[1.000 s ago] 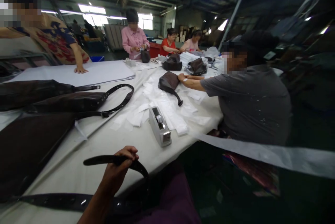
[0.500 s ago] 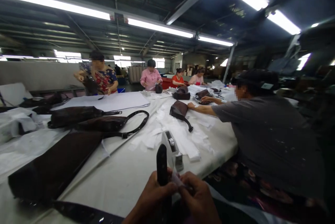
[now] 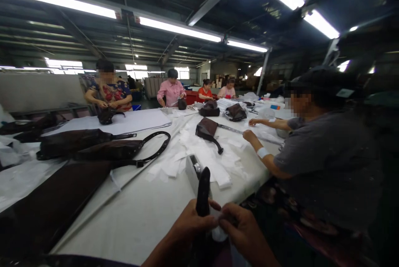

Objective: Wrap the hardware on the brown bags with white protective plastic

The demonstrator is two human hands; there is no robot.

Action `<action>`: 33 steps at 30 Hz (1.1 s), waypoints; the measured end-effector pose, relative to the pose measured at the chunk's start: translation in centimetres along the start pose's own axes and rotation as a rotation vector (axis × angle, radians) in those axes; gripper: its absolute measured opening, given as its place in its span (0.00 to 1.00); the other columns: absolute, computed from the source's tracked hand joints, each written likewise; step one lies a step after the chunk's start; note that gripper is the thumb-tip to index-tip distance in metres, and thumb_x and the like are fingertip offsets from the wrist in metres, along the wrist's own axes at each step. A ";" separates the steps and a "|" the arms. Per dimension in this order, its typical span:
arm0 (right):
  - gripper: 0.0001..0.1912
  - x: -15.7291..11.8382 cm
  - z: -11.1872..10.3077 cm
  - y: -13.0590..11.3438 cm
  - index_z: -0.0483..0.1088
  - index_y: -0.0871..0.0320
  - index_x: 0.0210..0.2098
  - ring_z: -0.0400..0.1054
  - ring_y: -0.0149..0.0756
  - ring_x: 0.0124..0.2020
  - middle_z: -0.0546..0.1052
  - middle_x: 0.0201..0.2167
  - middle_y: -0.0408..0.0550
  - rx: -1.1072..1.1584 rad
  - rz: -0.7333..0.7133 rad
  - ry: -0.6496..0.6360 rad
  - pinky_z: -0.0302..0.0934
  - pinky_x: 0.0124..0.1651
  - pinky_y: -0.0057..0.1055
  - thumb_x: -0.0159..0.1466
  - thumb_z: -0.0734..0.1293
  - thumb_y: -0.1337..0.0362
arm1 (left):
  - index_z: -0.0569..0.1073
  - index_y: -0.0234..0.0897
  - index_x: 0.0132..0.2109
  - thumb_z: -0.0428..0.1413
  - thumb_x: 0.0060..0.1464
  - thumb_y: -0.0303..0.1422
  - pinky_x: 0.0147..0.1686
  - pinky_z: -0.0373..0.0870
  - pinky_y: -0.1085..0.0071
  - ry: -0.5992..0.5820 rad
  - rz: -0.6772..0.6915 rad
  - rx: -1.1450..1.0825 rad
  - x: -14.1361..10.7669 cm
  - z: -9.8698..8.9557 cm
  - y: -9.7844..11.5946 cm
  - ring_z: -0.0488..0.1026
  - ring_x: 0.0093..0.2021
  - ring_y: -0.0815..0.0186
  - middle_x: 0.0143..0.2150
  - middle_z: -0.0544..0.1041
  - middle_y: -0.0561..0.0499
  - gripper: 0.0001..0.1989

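- Okay, head view, up close: left hand (image 3: 187, 227) clenched round a dark leather strap (image 3: 203, 192), the strap's end standing upright above the fist.
- Beside it, right hand (image 3: 241, 227) with fingers curled on a white paper scrap (image 3: 219, 233) at the strap's side; that pinch partly hidden, so its firmness impossible to call.
- Just past the strap in this view, a grey tape dispenser (image 3: 192, 169) on a cloth-covered table (image 3: 137, 221); whether touching or apart, impossible to tell.
- Farther out, loose white paper strips (image 3: 177, 167) and a brown leather bag (image 3: 206, 127) lying among them.
- Across the table, a co-worker's forearm (image 3: 262, 152) with a white wristband, reaching in.
- Risks: a weak pinch letting the scrap drop and vanish among the white strips; a careless swing of the strap knocking the dispenser or catching its cutting edge.
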State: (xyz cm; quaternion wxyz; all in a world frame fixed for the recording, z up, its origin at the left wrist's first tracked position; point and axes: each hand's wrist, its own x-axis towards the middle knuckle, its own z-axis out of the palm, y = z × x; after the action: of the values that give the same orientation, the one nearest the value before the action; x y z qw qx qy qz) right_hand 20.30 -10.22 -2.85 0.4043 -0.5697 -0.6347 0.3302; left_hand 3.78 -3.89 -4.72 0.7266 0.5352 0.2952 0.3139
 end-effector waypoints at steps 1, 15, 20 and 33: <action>0.04 0.1 -0.3 0.2 0.68 0.60 0.26 0.62 0.31 0.27 0.69 0.22 0.42 -0.023 -0.011 0.017 0.54 0.30 0.26 0.56 0.63 0.67 | 0.74 0.30 0.37 0.68 0.33 0.40 0.26 0.57 0.73 0.016 -0.013 0.041 0.6 0.2 0.0 0.64 0.25 0.69 0.24 0.69 0.51 0.24; 0.07 0.1 -3.1 3.8 0.69 0.60 0.26 0.59 0.28 0.21 0.67 0.19 0.40 -0.007 0.118 0.111 0.52 0.25 0.25 0.57 0.64 0.64 | 0.71 0.32 0.23 0.60 0.41 0.33 0.25 0.55 0.73 0.027 0.011 0.252 4.5 1.9 -0.5 0.59 0.24 0.71 0.20 0.64 0.54 0.08; 0.12 1.0 -2.8 5.3 0.70 0.61 0.31 0.58 0.26 0.17 0.69 0.20 0.41 0.182 0.187 0.062 0.52 0.20 0.24 0.59 0.65 0.57 | 0.66 0.34 0.23 0.58 0.41 0.33 0.23 0.54 0.74 0.124 -0.021 0.237 4.8 1.7 -0.3 0.58 0.22 0.73 0.20 0.62 0.57 0.09; 0.10 1.7 -0.7 5.1 0.68 0.57 0.27 0.64 0.32 0.26 0.70 0.30 0.46 -0.247 -0.071 0.408 0.60 0.28 0.29 0.53 0.70 0.58 | 0.69 0.33 0.23 0.61 0.40 0.36 0.21 0.58 0.75 0.198 -0.024 0.244 6.0 1.5 -1.6 0.61 0.20 0.73 0.18 0.64 0.56 0.11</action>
State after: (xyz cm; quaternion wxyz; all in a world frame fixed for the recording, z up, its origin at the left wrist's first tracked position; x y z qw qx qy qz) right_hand 23.25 -7.89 -6.79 0.4626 -0.6470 -0.5954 0.1137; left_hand 8.93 -0.55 -6.44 0.6271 0.5823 0.4078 0.3184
